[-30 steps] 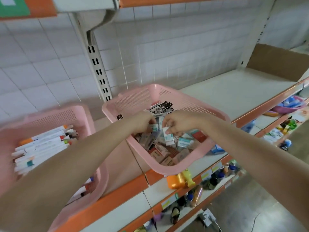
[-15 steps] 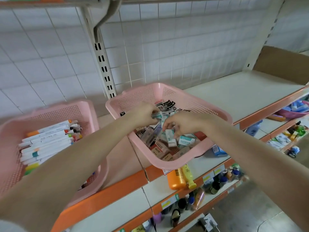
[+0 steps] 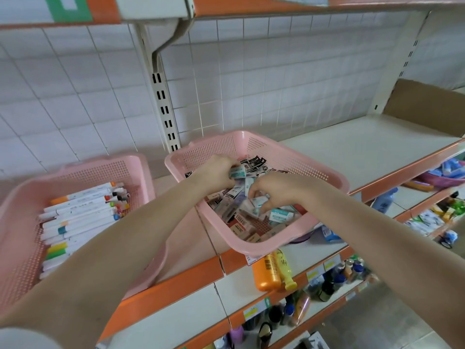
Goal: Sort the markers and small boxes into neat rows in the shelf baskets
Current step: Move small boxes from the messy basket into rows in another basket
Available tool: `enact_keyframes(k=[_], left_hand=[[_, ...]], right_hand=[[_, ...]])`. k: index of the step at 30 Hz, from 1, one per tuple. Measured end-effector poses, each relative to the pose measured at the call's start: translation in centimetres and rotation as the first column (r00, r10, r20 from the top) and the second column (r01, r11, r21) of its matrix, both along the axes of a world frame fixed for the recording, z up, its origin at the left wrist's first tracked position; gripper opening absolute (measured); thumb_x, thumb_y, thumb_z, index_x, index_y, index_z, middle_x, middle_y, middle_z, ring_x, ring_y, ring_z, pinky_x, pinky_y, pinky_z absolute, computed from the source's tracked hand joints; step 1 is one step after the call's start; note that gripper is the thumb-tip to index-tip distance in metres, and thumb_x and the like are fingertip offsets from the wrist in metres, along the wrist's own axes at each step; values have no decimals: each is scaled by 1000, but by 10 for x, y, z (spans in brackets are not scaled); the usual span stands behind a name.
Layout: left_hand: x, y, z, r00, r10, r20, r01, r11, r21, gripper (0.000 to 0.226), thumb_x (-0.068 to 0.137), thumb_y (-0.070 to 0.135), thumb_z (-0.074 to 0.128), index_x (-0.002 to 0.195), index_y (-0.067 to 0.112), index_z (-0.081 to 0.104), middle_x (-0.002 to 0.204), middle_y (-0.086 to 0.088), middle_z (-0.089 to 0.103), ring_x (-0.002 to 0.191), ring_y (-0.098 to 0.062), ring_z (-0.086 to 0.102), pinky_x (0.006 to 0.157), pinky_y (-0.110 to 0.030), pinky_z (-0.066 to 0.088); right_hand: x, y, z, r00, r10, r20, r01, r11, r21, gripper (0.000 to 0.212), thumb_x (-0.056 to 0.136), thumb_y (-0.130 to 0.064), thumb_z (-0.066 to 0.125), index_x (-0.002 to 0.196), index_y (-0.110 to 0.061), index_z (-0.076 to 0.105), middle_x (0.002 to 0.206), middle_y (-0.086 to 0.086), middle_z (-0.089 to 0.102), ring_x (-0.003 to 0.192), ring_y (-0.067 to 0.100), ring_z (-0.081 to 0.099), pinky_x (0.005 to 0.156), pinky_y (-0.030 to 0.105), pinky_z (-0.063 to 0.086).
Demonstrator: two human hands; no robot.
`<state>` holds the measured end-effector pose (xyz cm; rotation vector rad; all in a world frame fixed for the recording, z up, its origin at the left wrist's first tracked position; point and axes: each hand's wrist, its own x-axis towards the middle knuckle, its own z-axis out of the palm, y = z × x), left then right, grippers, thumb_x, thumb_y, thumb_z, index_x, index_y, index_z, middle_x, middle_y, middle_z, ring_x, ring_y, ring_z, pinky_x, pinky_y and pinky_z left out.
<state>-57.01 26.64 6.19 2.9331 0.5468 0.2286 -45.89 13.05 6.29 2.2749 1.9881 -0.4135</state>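
Note:
Two pink baskets stand on the shelf. The left basket [image 3: 83, 170] holds a row of white markers [image 3: 83, 210] with coloured caps. The right basket [image 3: 297, 162] is full of jumbled small boxes [image 3: 246, 222]. My left hand [image 3: 216, 172] is inside it, shut on a few small white and teal boxes [image 3: 237, 172]. My right hand [image 3: 274, 190] is lower in the pile, its fingertips pinching another small teal and white box [image 3: 259, 204].
The white shelf [image 3: 357, 152] with an orange front edge runs right of the baskets, with a cardboard piece [image 3: 425, 107] at its far end. Lower shelves hold an orange bottle [image 3: 266, 270], a yellow tube [image 3: 284, 270] and several other products. A slotted upright [image 3: 163, 107] stands behind.
My left hand has lifted a little with its boxes. My right hand has moved down and right into the pile and closed on another box. The camera view shifted slightly.

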Motion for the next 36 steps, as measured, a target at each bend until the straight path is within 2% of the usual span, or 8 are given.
enact_keyframes(k=[7,11,14,17,21,24,32,36], left_hand=[[-10,1,9,968,20,251,-8,999,-49,44,73,9,69,117,10,62,109,-6,62,99,-19,57,85,-20,41],[-48,10,26,913,100,395,-81,995,-66,49,72,27,68,119,11,63,114,-3,63,100,-16,58,85,-16,38],[-94,26,35,870,190,454,-193,980,-41,41,70,5,70,111,7,67,108,-10,66,95,-23,61,80,-14,37],[-150,38,37,836,280,471,-299,954,-35,38,69,4,72,107,6,69,104,-12,66,90,-28,62,80,-21,42],[-234,44,36,762,430,484,-489,872,-4,36,72,5,71,108,7,69,106,-12,66,90,-28,63,77,-11,34],[-305,41,37,682,555,477,-623,782,-19,38,74,11,73,111,7,68,109,-12,65,93,-31,63,79,-22,40],[-473,5,27,472,815,336,-859,511,-35,42,75,10,72,117,12,66,117,-8,65,102,-26,61,87,-21,39],[-526,2,20,427,881,203,-899,438,-15,47,78,15,71,124,15,61,122,-3,62,108,-21,59,93,-26,43]], right_hand=[[-9,-3,14,998,-47,46,39,985,166,34,79,-27,69,111,-15,63,89,2,64,76,18,59,72,35,51],[-15,6,35,999,-48,5,46,975,216,35,80,-29,67,114,-19,62,99,-5,63,91,16,60,77,31,48],[-35,25,52,1000,24,-8,-21,971,238,43,82,-24,67,123,-20,56,115,-6,59,101,13,56,90,31,45],[-69,55,59,992,105,-73,-77,946,315,46,80,-16,68,124,-17,52,112,-6,53,99,13,52,79,22,38],[-128,104,61,957,280,-72,-218,863,457,45,74,-13,70,117,-9,58,114,6,59,101,20,54,73,17,31],[-183,138,64,917,393,-73,-312,818,483,46,73,-13,72,117,-7,60,113,9,61,101,22,56,75,17,33],[-342,188,52,758,646,-90,-520,682,514,35,75,-19,71,109,-15,63,105,1,58,97,21,57,83,32,45],[-396,202,47,740,668,-76,-530,649,545,39,80,-17,69,118,-18,63,115,1,58,99,16,53,72,19,28]])
